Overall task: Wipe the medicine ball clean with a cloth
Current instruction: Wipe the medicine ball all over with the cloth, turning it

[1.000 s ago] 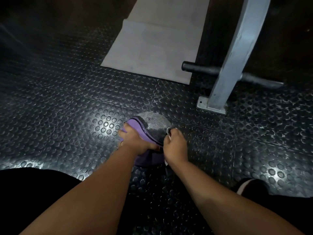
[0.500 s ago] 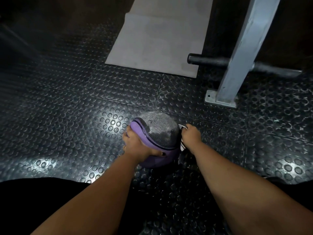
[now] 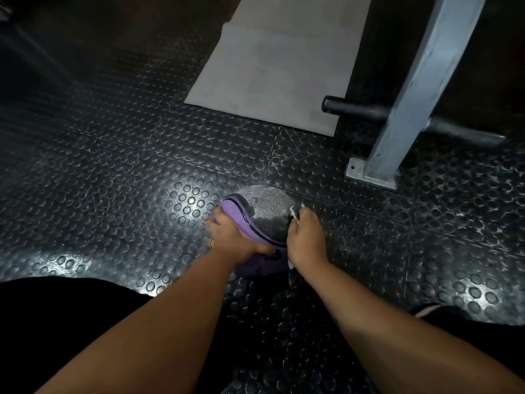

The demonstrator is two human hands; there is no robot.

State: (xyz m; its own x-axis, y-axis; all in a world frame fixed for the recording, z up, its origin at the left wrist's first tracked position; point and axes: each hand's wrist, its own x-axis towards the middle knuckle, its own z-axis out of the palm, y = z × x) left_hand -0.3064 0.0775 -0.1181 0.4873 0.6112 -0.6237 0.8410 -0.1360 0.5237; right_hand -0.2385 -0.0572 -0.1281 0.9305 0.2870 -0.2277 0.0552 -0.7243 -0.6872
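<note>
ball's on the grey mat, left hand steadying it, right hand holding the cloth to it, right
Not on the grey mat, which lies farther off: the head view shows the ball on the studded floor. The left hand steadies it and the right hand holds the cloth to it.

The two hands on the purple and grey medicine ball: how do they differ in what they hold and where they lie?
The left hand grips the purple and grey textured medicine ball bare, while the right hand holds a white cloth. The left hand lies on the ball's purple side; the right hand is at its grey side. Both are on the ball, which rests on the black studded rubber floor.
</note>
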